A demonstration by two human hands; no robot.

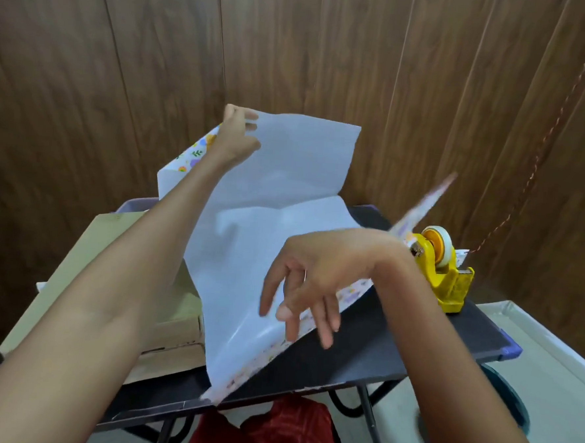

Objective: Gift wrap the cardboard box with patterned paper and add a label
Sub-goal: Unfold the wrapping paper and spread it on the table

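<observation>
A large sheet of patterned paper shows its white back to me, with the flowery print visible along its edges. My left hand pinches the sheet's far left corner and holds it raised above the table. My right hand hovers over the sheet's near right edge with fingers spread and relaxed, holding nothing. The cardboard box lies on the table's left side, partly under my left arm and the paper.
A yellow tape dispenser stands at the far right of the small dark folding table. A wood-panel wall is close behind. Red cloth shows under the table's near edge, and a white surface lies to the right.
</observation>
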